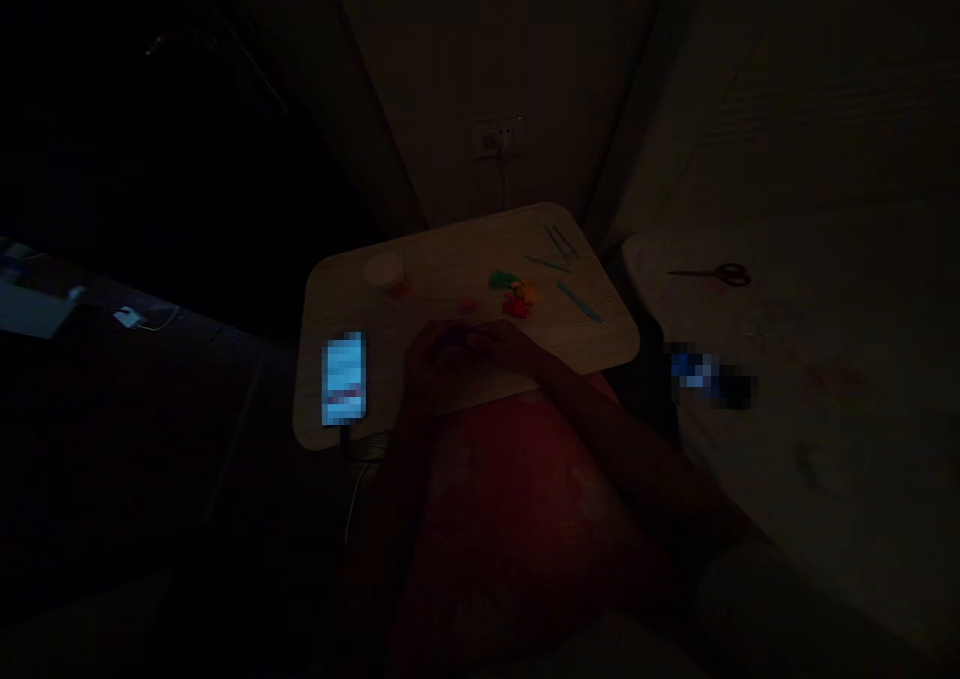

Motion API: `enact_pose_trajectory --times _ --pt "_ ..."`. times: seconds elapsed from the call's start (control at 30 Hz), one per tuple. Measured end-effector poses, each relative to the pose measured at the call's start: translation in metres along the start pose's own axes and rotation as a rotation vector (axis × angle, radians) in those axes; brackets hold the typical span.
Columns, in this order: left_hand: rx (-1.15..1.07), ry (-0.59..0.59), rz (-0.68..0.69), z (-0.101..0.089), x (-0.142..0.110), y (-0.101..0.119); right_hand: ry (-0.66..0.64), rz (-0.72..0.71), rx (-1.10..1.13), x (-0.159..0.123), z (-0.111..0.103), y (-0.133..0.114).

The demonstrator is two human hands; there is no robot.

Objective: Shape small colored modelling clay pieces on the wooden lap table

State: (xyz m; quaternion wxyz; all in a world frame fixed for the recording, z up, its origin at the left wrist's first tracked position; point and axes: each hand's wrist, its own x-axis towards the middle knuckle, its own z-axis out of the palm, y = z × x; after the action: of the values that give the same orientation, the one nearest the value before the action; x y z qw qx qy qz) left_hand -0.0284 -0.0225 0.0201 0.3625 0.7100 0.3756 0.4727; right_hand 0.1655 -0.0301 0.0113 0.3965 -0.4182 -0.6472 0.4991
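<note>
The room is very dark. My left hand (pixel 424 355) and my right hand (pixel 507 345) meet at the near edge of a small wooden-topped table (pixel 442 249). Their fingers are closed around a dark purple lump (pixel 457 335), which looks like modelling clay and is partly hidden. Just beyond the hands lies a small pink lump (pixel 467 305). To its right sit a red lump (pixel 517 305), a yellow-orange lump (pixel 529 291) and a green lump (pixel 502 279), close together. Finer finger detail is lost in the dark.
A lit phone (pixel 343 379) lies at the table's left, with a cable below it. Behind it stands a pale tub (pixel 385 271). A blue-green modelling tool (pixel 579 301) and several thin sticks (pixel 556 244) lie at right. Scissors (pixel 712 275) rest on the pale surface beyond.
</note>
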Motion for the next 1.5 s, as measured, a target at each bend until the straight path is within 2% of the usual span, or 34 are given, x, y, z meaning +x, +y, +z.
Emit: enact_pose_trajectory --times 0.07,0.2,0.5,0.67,0.93,1.07,1.23,1.5 --pt "0.021 0.034 0.013 0.000 0.000 -0.002 0.012 0.022 0.012 0.001 0.001 0.002" --pt "0.063 0.019 0.077 0.003 -0.001 -0.003 0.049 0.062 -0.010 0.002 0.001 0.006" --pt "0.129 0.033 0.165 0.006 -0.002 -0.005 0.028 0.011 -0.281 0.004 0.003 -0.001" --pt "0.148 0.011 0.111 0.006 -0.002 -0.005 0.033 -0.003 -0.274 0.003 0.003 -0.001" --pt "0.123 -0.077 0.118 0.007 0.001 -0.003 0.097 -0.117 -0.180 0.005 0.004 0.011" --pt "0.114 -0.065 0.072 0.006 0.002 0.000 0.117 -0.133 -0.171 0.005 0.004 0.012" --pt "0.151 -0.024 0.036 0.005 0.003 0.004 0.094 -0.041 -0.228 0.003 0.004 0.013" --pt "0.270 0.070 -0.029 0.004 -0.001 0.008 0.016 -0.045 -0.359 -0.001 0.006 -0.002"
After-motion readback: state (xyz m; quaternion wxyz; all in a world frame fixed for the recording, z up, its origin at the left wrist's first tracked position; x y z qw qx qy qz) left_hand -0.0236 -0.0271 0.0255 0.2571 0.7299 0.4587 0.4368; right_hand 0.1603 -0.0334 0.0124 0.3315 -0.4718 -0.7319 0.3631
